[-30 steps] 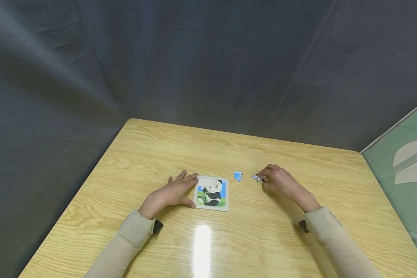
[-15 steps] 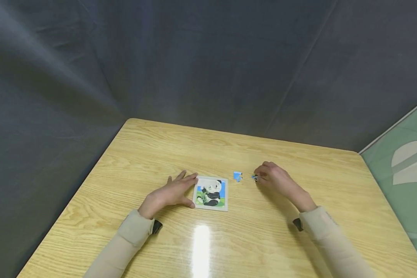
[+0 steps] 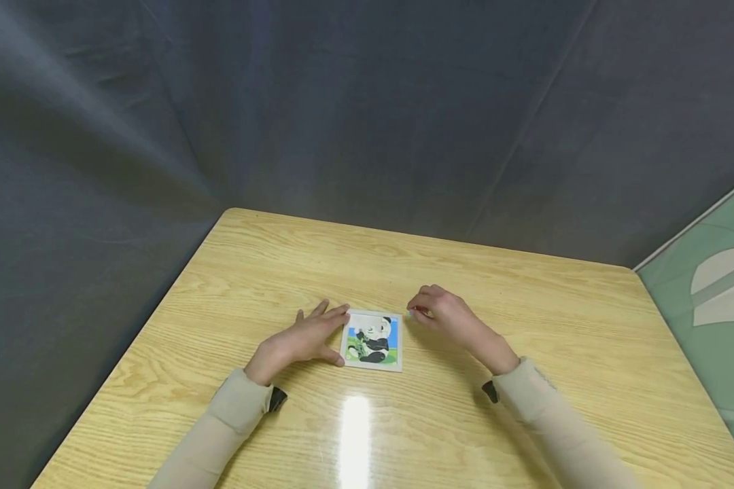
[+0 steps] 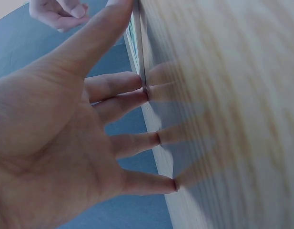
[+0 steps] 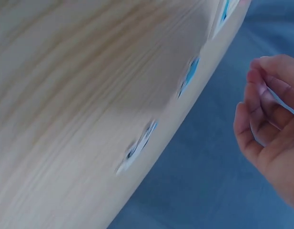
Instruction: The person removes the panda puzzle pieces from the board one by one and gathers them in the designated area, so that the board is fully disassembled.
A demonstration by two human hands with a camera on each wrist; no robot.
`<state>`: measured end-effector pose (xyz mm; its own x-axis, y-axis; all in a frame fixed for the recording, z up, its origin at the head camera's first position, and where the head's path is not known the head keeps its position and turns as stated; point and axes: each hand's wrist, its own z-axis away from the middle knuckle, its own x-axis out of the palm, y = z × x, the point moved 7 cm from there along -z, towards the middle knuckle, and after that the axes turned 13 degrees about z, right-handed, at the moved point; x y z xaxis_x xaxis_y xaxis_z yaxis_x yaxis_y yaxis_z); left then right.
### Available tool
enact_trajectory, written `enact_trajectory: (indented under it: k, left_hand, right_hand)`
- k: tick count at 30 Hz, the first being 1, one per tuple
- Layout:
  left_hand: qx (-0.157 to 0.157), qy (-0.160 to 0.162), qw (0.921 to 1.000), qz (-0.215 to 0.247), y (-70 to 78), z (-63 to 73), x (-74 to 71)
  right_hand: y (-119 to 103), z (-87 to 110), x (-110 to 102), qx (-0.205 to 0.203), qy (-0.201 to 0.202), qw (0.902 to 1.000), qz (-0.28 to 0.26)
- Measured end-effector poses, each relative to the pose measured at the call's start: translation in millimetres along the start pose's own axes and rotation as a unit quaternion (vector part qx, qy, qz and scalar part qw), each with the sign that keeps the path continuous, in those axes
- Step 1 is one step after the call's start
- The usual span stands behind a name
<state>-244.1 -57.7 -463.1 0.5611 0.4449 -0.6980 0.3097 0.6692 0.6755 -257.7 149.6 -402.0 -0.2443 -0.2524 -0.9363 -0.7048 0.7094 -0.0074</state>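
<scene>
Left hand (image 3: pixel 306 339) is spread wide on the wooden table (image 3: pixel 281 265), lower centre of the head view, thumb and index fingertip touching the left side of the panda puzzle tray (image 3: pixel 400 343). The tray lies flat just below mid-frame, pale bare patch in its upper left corner. Right hand (image 3: pixel 449 316) is just right of it, fingers curled in narrow, tips close together, a tiny bit of blue peeking out by them. Honestly can't tell if they're holding anything. The right wrist cam has a blue piece (image 5: pixel 188 76) lying upper right of centre and a blurry whitish piece (image 5: pixel 137 147) further down and left, both on the tabletop.
</scene>
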Motion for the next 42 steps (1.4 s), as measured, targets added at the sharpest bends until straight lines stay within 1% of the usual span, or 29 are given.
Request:
enact_trajectory:
  k: [4, 9, 14, 21, 27, 39, 42]
  left_hand:
    - [-0.001, 0.000, 1.0000, 0.002, -0.6, -0.1, 0.7]
    - [-0.002, 0.001, 1.0000, -0.001, -0.8, -0.7, 1.5]
    - [0.002, 0.003, 1.0000, -0.002, 0.3, -1.3, 1.5]
    - [0.003, 0.003, 1.0000, -0.002, 1.1, -0.9, 0.7]
    - [0.000, 0.002, 1.0000, 0.004, 2.0, 1.0, -1.1]
    - [-0.006, 0.000, 1.0000, 0.007, 1.3, 0.9, -1.3]
    - [-0.004, 0.003, 1.0000, 0.003, 1.1, 0.5, -1.6]
  right_hand:
    - [-15, -7.4, 10, -0.025, -0.015, 0.9996, 0.006]
    - [-28, -13.3, 21, -0.035, -0.038, 0.9987, -0.005]
    - [-33, -15.3, 26, -0.025, -0.062, 0.9977, -0.011]
    - [-34, -14.7, 31, -0.015, -0.073, 0.9972, 0.005]
    - [-35, -13.7, 34, -0.006, -0.093, 0.9955, 0.018]
    - [-41, -18.8, 33, 0.024, -0.092, 0.9951, 0.024]
    - [-41, -20.8, 32, 0.038, -0.092, 0.9947, 0.027]
